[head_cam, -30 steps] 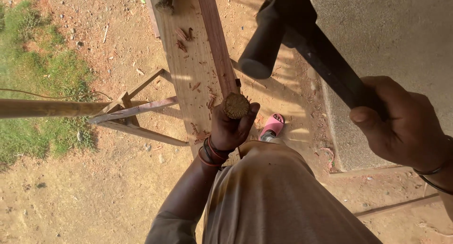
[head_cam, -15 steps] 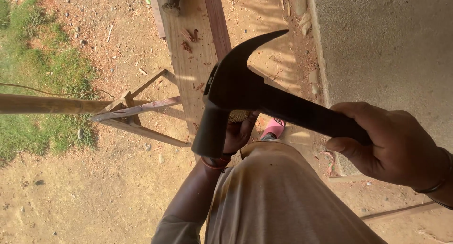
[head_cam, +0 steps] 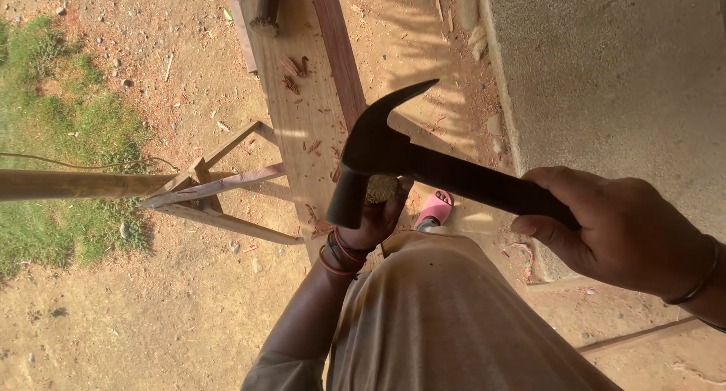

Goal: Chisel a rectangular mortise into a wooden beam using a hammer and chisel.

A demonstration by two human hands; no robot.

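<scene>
The right hand (head_cam: pixel 616 228) was clamped on the handle of a black hammer (head_cam: pixel 393 160); the left hand (head_cam: pixel 378 217) was closed around a round peg (head_cam: pixel 382 187), holding it on the plank (head_cam: pixel 302 111). Half a second before, the hammer head hung lower and hid the peg; now it had shifted slightly, its face just left of the peg and touching or nearly so, the claw pointing up over the plank. The peg's frayed end showed again, as it had a second before, when the hammer was raised high. The person's knee (head_cam: pixel 446 315) sat below the plank's near end, a pink sandal (head_cam: pixel 433 209) right of the peg. Left of the plank stood a wooden frame (head_cam: pixel 219 202) and a pole (head_cam: pixel 76 184); beyond, grass (head_cam: pixel 45 134). The hammer head partly covered the left hand.
</scene>
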